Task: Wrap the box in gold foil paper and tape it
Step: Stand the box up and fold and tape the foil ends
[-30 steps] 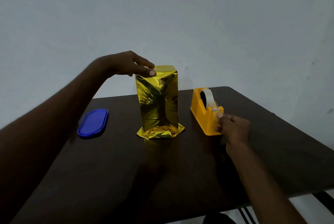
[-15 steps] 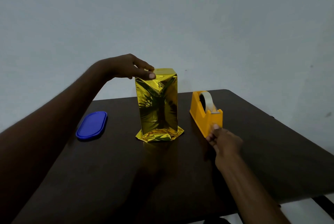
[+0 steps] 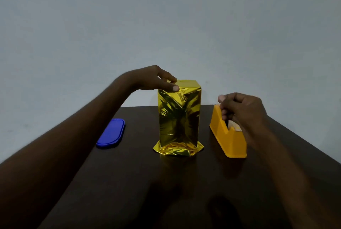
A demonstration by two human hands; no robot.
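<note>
Standing upright near the middle of the dark bench (image 3: 184, 182): a tall box (image 3: 178, 118) sheathed in gold foil paper (image 3: 178, 150), the foil creased across the near face and flaring out in a crumpled skirt around the base. Folded flat over the top, with a diagonal pleat running down from the upper left corner. Pinching that upper left corner, the left hand (image 3: 154, 79), thumb pressed against the near face and fingertips curled over the top edge, forearm reaching in from the near left. To the right of the box and apart from it, an orange tape dispenser (image 3: 227, 137) set lengthwise, its cutter end toward the near side, a pale bit of the tape roll showing in the notch. Raised above the far end of the dispenser, the right hand (image 3: 241, 110), fingers curled inward with thumb and forefinger tips drawn close together; cannot tell whether a strip of tape is caught between them, nothing being clearly visible there. Held short of the box, with open space between. Lying flat on the bench to the left of the box and well apart from it, a blue oval lid (image 3: 111, 133). Behind everything, a plain pale wall (image 3: 166, 16), dim and bluish.
</note>
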